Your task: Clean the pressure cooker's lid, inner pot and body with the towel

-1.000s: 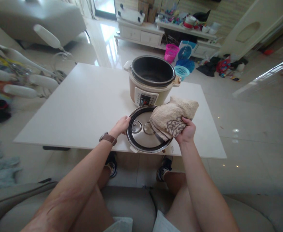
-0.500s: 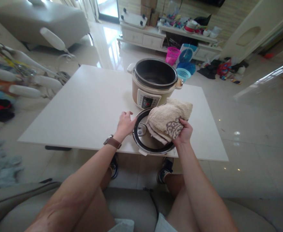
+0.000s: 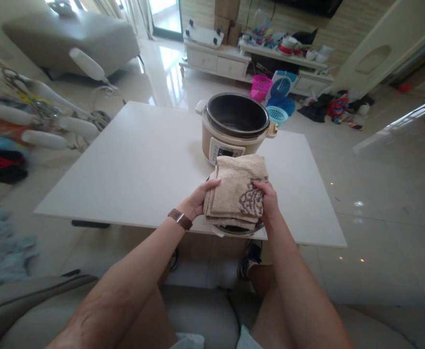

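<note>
Both hands hold a folded beige towel (image 3: 234, 189) with a dark scroll pattern. My left hand (image 3: 199, 198) grips its left edge, thumb on top. At the right edge my right hand (image 3: 268, 198) is closed on it, thumb over the pattern. Beneath the towel lies the pot lid (image 3: 237, 230), mostly covered; only its lower rim shows, close to the table's front edge. Just behind stands an electric pressure cooker (image 3: 212, 131) without its lid, its dark inner pot visible and its control panel partly hidden by the towel.
The white table (image 3: 125, 169) carries the cooker and lid. Beyond it on the floor are a pink basket (image 3: 260, 87) and a light blue basket (image 3: 276, 115). A white-armed lamp-like fixture (image 3: 86, 64) stands at the left. The sofa (image 3: 201, 310) is beneath me.
My left hand has left the lid's rim and taken hold of the towel's left edge. My right hand has brought the towel left and flattened it above the lid.
</note>
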{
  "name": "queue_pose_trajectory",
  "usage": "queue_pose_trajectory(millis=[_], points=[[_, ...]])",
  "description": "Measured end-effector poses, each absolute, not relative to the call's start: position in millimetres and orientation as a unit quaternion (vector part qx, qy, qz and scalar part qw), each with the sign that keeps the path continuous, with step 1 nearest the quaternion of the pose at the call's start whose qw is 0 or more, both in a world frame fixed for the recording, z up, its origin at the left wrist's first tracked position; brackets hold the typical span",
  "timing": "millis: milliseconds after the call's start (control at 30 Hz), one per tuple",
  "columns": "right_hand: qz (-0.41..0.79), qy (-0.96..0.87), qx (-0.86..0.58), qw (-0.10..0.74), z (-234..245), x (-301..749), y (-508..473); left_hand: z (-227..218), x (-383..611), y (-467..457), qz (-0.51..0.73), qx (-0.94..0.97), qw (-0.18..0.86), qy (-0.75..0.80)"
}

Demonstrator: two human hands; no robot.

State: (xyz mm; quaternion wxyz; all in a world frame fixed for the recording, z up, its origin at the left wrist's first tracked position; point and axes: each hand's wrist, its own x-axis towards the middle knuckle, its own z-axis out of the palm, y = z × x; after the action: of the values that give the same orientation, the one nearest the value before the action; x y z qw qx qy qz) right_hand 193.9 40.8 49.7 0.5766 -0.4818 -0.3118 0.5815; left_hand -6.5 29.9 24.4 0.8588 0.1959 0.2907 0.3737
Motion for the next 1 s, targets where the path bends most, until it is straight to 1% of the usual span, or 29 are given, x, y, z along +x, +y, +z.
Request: queue_pose_trajectory(millis=[67,133,233,300,333,400,433,467,533,667,767,867,1000], points=[[0.565,-0.346,-0.499,0.559,49.3,201.2,41.7,23.8,-6.3,29.6,0.347,0.2,0.859,0.318],[0.52,-0.417,-0.513,0.541,48.0,213.7,44.6,25.7,-8.5,30.7,0.337,0.208,0.85,0.349],[0.381,-0.487,-0.577,0.533,42.8,239.8,52.9,31.2,-18.3,36.0,0.389,0.246,0.796,0.394],[0.291,-0.475,-0.64,0.529,36.2,256.7,57.9,33.6,-25.6,40.9,0.479,0.285,0.714,0.423],[0.27,-0.462,-0.666,0.519,32.1,263.5,59.5,33.8,-28.0,43.1,0.528,0.307,0.661,0.436],[0.277,-0.441,-0.698,0.491,23.1,272.7,60.4,32.4,-28.1,45.2,0.597,0.36,0.553,0.457],[0.294,-0.433,-0.705,0.479,18.8,275.2,60.0,31.0,-25.5,44.7,0.607,0.399,0.506,0.465],[0.311,-0.424,-0.708,0.471,14.9,276.7,59.2,29.1,-21.4,43.2,0.599,0.448,0.466,0.473],[0.337,-0.405,-0.708,0.47,8.8,277.8,57.4,24.1,-9.2,37.5,0.54,0.563,0.399,0.481],[0.368,-0.395,-0.688,0.485,1.4,277.9,56.4,10.7,21.8,23.8,0.349,0.749,0.31,0.47],[0.39,-0.375,-0.67,0.508,-4.3,276.8,57.7,2.3,41.7,19.6,0.203,0.811,0.255,0.485],[0.416,-0.334,-0.659,0.531,-9.8,273.6,59.4,-1.2,56.0,21.6,0.163,0.825,0.21,0.499],[0.459,-0.273,-0.631,0.563,-13.8,268.3,61.1,-6.6,71.0,28.0,0.138,0.838,0.214,0.483]])
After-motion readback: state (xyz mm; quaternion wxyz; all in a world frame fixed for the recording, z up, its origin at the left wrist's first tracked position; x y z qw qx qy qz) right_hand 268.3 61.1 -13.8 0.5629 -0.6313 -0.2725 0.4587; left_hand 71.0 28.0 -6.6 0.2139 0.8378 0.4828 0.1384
